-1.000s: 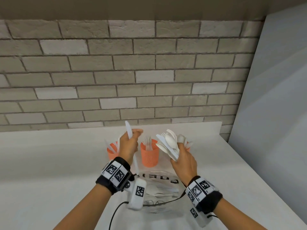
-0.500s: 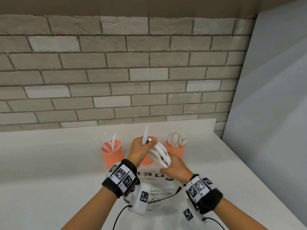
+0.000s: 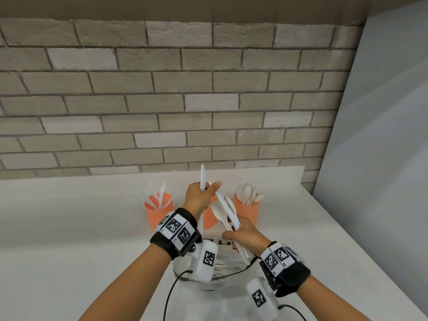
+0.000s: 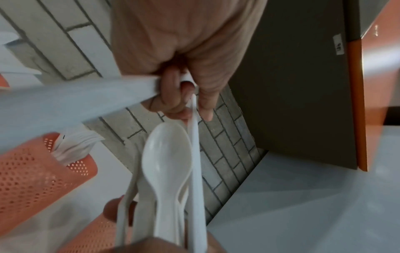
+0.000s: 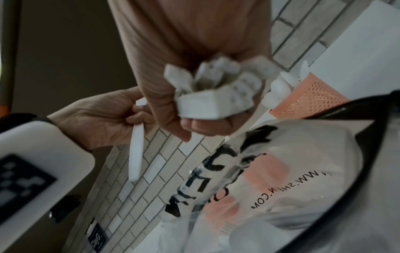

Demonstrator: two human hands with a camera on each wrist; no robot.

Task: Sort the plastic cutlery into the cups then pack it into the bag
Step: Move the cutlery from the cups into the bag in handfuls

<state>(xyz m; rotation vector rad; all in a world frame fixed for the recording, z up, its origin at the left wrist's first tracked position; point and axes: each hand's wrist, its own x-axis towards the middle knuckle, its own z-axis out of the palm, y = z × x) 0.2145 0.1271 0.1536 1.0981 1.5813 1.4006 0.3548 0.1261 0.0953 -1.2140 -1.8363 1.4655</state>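
the clear bag (image 5: 303, 171) reads "www.sh", two blurred letters, ".com", upside down.

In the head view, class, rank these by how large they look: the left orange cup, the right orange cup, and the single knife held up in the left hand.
1. left orange cup
2. right orange cup, close to the left one; its base is partly hidden, so that order is unsure
3. knife in the left hand, clearly smallest

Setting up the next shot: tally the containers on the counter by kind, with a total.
Orange mesh cups: 3 (left, middle partly behind the left hand, right)
Clear plastic bag: 1
Total: 4
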